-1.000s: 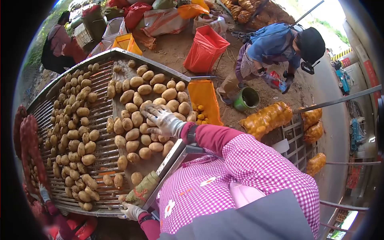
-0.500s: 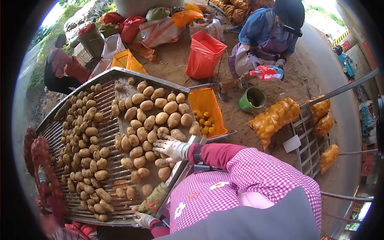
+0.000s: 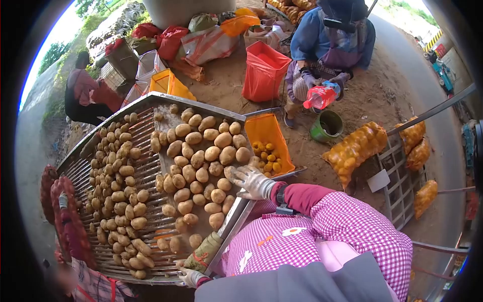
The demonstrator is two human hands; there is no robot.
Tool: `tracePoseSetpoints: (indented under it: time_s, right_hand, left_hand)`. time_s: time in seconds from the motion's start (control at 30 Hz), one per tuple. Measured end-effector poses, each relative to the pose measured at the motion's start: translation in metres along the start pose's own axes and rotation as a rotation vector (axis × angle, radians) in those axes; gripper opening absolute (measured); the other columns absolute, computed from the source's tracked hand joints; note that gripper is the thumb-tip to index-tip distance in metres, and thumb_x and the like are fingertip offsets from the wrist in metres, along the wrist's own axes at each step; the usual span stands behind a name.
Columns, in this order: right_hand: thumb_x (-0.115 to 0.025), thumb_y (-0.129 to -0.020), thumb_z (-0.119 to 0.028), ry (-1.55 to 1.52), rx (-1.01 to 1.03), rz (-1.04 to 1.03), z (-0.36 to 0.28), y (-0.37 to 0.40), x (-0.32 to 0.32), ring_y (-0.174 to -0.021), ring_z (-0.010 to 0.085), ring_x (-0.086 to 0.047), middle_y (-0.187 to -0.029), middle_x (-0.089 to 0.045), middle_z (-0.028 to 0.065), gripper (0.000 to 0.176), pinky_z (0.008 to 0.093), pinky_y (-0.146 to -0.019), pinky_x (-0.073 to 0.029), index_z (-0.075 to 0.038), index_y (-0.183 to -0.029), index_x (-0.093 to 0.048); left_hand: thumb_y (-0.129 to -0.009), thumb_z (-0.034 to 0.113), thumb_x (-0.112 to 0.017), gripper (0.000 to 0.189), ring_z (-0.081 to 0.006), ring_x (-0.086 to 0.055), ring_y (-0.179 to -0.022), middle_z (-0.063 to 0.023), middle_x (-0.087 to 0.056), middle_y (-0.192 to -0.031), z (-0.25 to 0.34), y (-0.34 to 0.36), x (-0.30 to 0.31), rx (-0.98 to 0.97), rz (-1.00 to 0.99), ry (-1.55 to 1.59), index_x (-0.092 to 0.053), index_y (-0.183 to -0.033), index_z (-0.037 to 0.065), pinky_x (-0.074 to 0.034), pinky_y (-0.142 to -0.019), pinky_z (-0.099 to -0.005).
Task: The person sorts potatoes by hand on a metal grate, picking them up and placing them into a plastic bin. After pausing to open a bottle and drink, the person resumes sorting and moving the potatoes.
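Note:
My right hand (image 3: 255, 182), in a white knitted glove, lies open with fingers stretched over the corner of the sorting table (image 3: 236, 217). Its fingertips touch potatoes (image 3: 212, 153) at the edge of the loose layer, close to the outlet corner. Just past that corner hangs an orange sack (image 3: 255, 127) with small potatoes inside. My left hand (image 3: 192, 277), also gloved, is low at the table's near rim, beside the bottom end of a green cloth roll (image 3: 205, 250) tied with red string. Its fingers are mostly hidden.
More potatoes (image 3: 118, 201) cover the slatted bed (image 3: 146, 126). Opposite, a co-worker (image 3: 332, 45) holds a red-labelled bottle (image 3: 322, 94) over a green bucket (image 3: 327, 126). A red bag (image 3: 264, 70) and filled net sacks (image 3: 354, 153) stand around. Another person (image 3: 83, 93) is at far left.
My right hand has slid over the potatoes toward the outlet corner, and those near it have shifted. The co-worker's bottle has turned toward the bucket. The whole view has shifted slightly.

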State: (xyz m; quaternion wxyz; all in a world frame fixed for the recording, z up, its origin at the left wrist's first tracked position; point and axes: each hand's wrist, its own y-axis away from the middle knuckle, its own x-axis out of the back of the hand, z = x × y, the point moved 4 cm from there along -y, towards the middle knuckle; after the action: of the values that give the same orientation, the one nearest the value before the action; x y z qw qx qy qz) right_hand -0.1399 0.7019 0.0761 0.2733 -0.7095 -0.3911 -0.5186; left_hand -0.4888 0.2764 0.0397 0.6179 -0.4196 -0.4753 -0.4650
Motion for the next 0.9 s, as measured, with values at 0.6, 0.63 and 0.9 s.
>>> tracePoseSetpoints:
  time_s: [0.6, 0.63, 0.9]
  right_hand:
    - [-0.069, -0.098, -0.043, -0.146, 0.023, 0.055, 0.002, -0.012, -0.003, -0.113, 0.0385, -0.069, -0.149, -0.052, 0.0244, 0.057, 0.0527, -0.1, -0.051, -0.005, -0.141, -0.061]
    - [-0.069, -0.098, -0.043, -0.142, 0.02, 0.052, 0.002, -0.012, -0.002, -0.112, 0.0382, -0.069, -0.149, -0.052, 0.0242, 0.057, 0.0527, -0.1, -0.051, -0.005, -0.14, -0.062]
    - [-0.069, -0.096, -0.04, -0.149, 0.01, 0.075, 0.003, -0.012, -0.005, -0.109, 0.0355, -0.069, -0.146, -0.055, 0.0214, 0.052, 0.0519, -0.1, -0.049, -0.008, -0.137, -0.063]
  left_hand:
    - [-0.103, 0.067, -0.056, 0.07, -0.044, -0.066, -0.121, -0.0246, -0.052, -0.153, -0.025, -0.017, -0.033, -0.065, 0.191, -0.101, -0.071, -0.131, 0.005, -0.055, -0.102, -0.0519]
    - [-0.103, 0.067, -0.056, 0.07, -0.044, -0.067, -0.121, -0.0246, -0.053, -0.153, -0.024, -0.017, -0.033, -0.061, 0.19, -0.099, -0.071, -0.131, 0.005, -0.055, -0.102, -0.0519]
    - [-0.103, 0.065, -0.056, 0.068, -0.0441, -0.067, -0.12, -0.0245, -0.055, -0.15, -0.013, -0.012, -0.035, -0.036, 0.174, -0.085, -0.07, -0.131, 0.004, -0.055, -0.101, -0.0516]
